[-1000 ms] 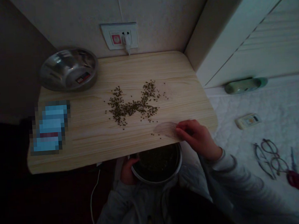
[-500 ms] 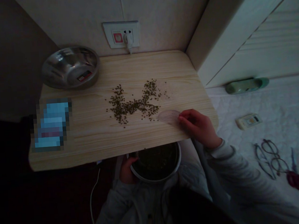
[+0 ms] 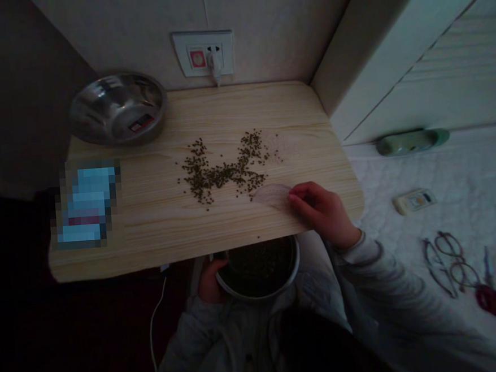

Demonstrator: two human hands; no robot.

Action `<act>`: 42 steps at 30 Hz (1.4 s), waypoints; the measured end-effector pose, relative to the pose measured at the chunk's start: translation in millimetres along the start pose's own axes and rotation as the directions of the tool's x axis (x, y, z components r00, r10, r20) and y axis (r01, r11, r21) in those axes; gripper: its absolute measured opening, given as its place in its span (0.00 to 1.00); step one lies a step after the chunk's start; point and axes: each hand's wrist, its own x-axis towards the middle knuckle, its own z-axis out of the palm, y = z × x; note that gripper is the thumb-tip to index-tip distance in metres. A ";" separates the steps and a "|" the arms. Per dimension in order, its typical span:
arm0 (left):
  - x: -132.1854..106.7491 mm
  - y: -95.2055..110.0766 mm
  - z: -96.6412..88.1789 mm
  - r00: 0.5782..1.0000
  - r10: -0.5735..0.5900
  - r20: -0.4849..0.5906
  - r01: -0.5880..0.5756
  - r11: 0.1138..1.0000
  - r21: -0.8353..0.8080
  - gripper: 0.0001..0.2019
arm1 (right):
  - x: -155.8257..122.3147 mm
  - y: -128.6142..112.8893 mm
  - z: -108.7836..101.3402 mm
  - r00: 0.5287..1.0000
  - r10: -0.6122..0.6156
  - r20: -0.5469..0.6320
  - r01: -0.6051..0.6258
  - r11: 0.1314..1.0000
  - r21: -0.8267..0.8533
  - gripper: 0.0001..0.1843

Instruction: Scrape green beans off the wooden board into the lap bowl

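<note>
Pinched in the fingers of my right hand (image 3: pixel 321 209) is a clear, half-round plastic protractor (image 3: pixel 272 194). It is at the tabletop, its far end beside the near right part of a scatter of small dark green beans (image 3: pixel 219 175). The beans form a rough H-like patch on the wooden table (image 3: pixel 148 215). Below the table's front edge, my left hand (image 3: pixel 211 282) grips the left rim of a light-rimmed bowl (image 3: pixel 257 267) on my lap. Dark contents fill the bowl, too dim to make out fully. The table edge hides its far side.
An empty steel bowl (image 3: pixel 119 110) stands at the table's back left, with a blurred-out phone (image 3: pixel 88 203) in front. A plug sits in the wall socket (image 3: pixel 202 53). On the white quilt lie a green case (image 3: pixel 412 141), a small pale device (image 3: pixel 414 201), glasses (image 3: pixel 452 259) and red-handled scissors (image 3: pixel 491 300).
My right hand has slid a little left with the protractor, bringing it nearer the beans. A single bean now shows near the table's front edge. My left hand stays on the bowl.
</note>
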 end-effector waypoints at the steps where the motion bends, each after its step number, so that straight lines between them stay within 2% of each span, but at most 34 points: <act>1: -0.1 0.3 0.1 1.000 0.006 -0.003 -0.006 1.000 -0.003 0.01 | 1.1 0.4 0.8 1.000 0.001 -0.006 -0.001 1.000 0.004 0.10; 13: -2.1 2.4 2.5 0.998 0.048 0.032 -0.047 0.998 -0.033 0.01 | 5.8 -2.6 4.1 0.999 0.006 -0.047 -0.004 0.999 0.032 0.10; 19: -1.5 2.2 1.3 0.999 -0.041 0.029 0.042 0.999 -0.032 0.01 | 7.1 -0.7 4.3 0.998 0.017 -0.061 -0.013 0.997 0.073 0.11; 26: 1.8 1.6 -1.2 0.998 0.058 0.003 -0.058 0.998 0.006 0.01 | 6.1 -4.0 4.1 1.000 0.004 -0.024 -0.003 0.999 0.045 0.10; 32: 2.3 0.4 -1.8 0.996 -0.085 0.023 0.085 0.996 -0.001 0.02 | 5.4 -6.0 4.0 1.000 -0.005 -0.017 0.005 1.000 0.022 0.11; 39: -1.5 4.3 3.0 0.999 0.014 0.032 -0.013 0.999 -0.030 0.01 | 5.9 -6.0 6.6 1.000 -0.015 -0.003 0.015 1.000 0.012 0.11; 42: -1.2 3.9 3.2 0.999 -0.013 0.045 0.014 0.999 -0.032 0.01 | 4.0 -6.0 8.0 1.000 -0.023 0.009 0.023 1.000 -0.007 0.11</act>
